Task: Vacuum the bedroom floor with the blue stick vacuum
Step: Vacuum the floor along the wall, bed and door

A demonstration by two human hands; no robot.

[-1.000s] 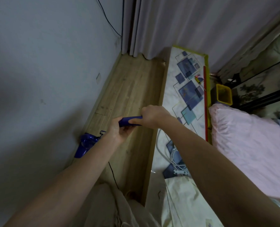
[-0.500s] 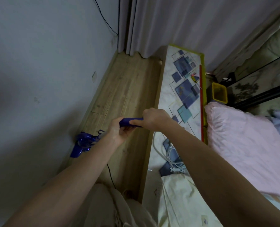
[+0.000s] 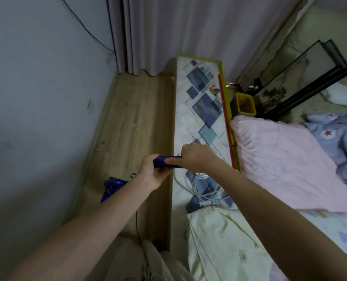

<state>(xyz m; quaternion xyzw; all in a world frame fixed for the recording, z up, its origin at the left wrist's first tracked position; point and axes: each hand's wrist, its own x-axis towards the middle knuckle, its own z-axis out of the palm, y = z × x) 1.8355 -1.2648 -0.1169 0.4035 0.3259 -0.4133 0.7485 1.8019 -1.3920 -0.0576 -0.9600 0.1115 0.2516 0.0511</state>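
Both hands are gripping the blue stick vacuum's handle: left hand wrapping the left end, right hand closing over the right. Vacuum body is sitting low by the left wall, over the narrow wood floor strip beside the patterned mat. Judging progress: this strip is underway, far end toward the curtain looking undone.

a narrow floor strip runs between wall and patterned ledge, curtain closing it.
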